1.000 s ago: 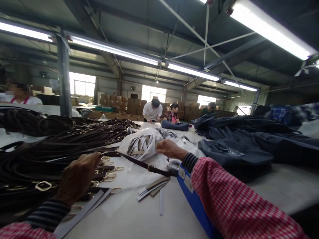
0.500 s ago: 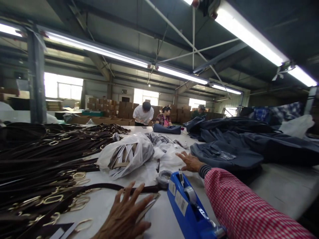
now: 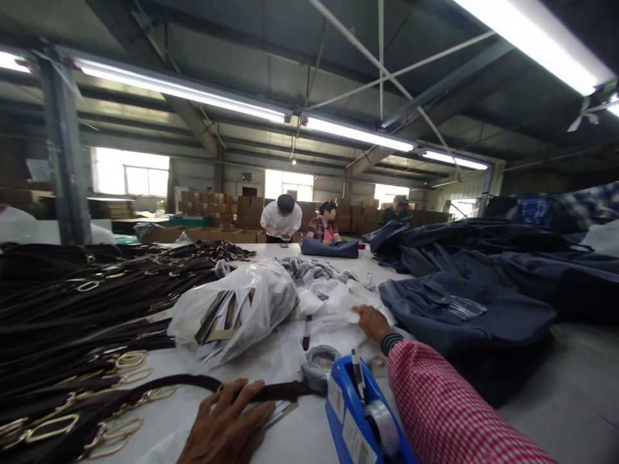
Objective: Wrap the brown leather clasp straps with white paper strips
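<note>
My left hand (image 3: 225, 425) lies open and flat on the white table at the bottom, its fingers resting on a dark brown belt (image 3: 193, 383) and some paper strips (image 3: 283, 412). My right hand (image 3: 371, 322), in a red checked sleeve, reaches forward onto crumpled white plastic bags (image 3: 333, 303); its fingers curl down on the plastic. A blue tape dispenser (image 3: 360, 419) stands between my two arms. A clear bag of paper strips (image 3: 236, 309) lies just left of my right hand.
A big pile of dark belts with gold buckles (image 3: 82, 303) fills the left side. Dark blue garments (image 3: 483, 283) are heaped on the right. Three people (image 3: 283, 219) work at the table's far end, with cardboard boxes (image 3: 207, 200) behind them.
My left hand moved from the buckle pile to the near edge and laid itself on the belt. My right hand shifted right, from the strip bag to the white plastic bags.
</note>
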A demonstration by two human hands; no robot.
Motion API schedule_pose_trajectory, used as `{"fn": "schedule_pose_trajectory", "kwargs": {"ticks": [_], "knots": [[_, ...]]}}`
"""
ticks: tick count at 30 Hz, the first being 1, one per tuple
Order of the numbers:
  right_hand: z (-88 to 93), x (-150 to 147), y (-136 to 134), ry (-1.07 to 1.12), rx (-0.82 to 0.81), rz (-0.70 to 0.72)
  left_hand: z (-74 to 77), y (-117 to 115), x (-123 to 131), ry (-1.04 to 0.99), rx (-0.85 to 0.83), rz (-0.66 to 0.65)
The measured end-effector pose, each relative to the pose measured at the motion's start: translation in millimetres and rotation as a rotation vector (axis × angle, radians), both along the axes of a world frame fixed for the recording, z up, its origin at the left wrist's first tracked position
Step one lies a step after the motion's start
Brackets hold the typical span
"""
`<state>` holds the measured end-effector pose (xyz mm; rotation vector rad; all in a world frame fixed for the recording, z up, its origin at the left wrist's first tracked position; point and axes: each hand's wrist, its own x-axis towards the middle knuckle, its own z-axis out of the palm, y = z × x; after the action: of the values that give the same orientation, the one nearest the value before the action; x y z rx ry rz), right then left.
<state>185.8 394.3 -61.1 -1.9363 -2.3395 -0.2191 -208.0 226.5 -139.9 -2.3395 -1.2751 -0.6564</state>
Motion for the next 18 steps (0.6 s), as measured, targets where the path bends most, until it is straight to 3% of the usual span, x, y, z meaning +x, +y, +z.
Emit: {"fn": "schedule_pose_trajectory", "kwargs": {"ticks": [6,9,11,14,16,18], "knots": [[-10.3,-12,-12,-0.069,-0.003,0.008,-4.3,-2,10,-0.005,0.046,0.077],[-4.5,-18,-28,-0.141,-0.079,0.075,-2.8,-2,9,-0.001,0.073,0.080],[13.1,-20,-31,-0.176,-0.152,0.112,-2.4,0,6,0.030,0.105,0.036],[54.6,-27,-19,-0.175,-0.209,0.169,-5.4,4,2,0.092,0.163,-0.037],[80.2,-38,-3,-0.141,-0.159,0.213,-9.3,7,2,0.081,0.195,-0.006],[93.7,-54,15,-0.104,-0.074,0.267,-12.0,10,1,0.062,0.242,0.043]]}}
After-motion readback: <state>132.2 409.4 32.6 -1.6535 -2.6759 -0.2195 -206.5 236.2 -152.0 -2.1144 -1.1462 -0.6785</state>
